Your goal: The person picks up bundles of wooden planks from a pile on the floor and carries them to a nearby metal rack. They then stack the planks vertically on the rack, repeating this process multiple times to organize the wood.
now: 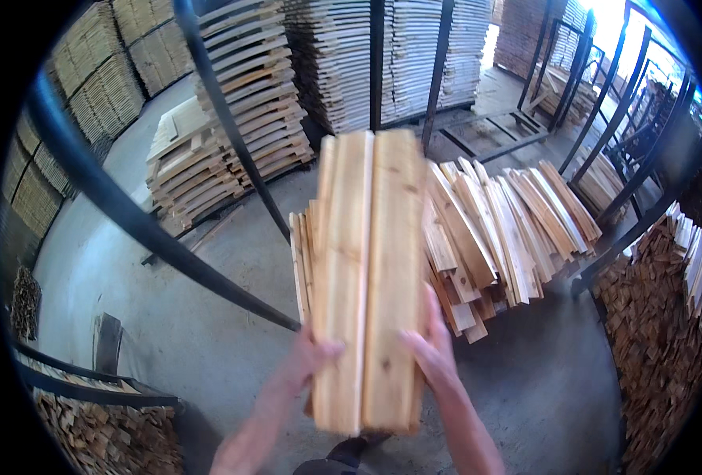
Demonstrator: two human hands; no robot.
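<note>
Between my two hands is a bundle of wooden boards (390, 277), two of them side by side on top with a narrow gap along the middle. My left hand (313, 355) grips the bundle's left edge, its thumb lying over the top face. On the opposite edge my right hand (432, 340) is closed the same way, thumb on top. The fingers of both hands are partly hidden beside and under the wood. Beyond the bundle, to the right, a loose pile of boards (517, 229) lies fanned out low down. The held boards look slightly blurred.
Dark metal posts (153, 229) cross the left side, with more metal frames (644, 158) at the right. Tall plank stacks (256, 87) stand at the back. Heaps of short wood pieces fill the lower left (110, 435) and right (656, 324). Grey concrete floor (208, 309) lies between.
</note>
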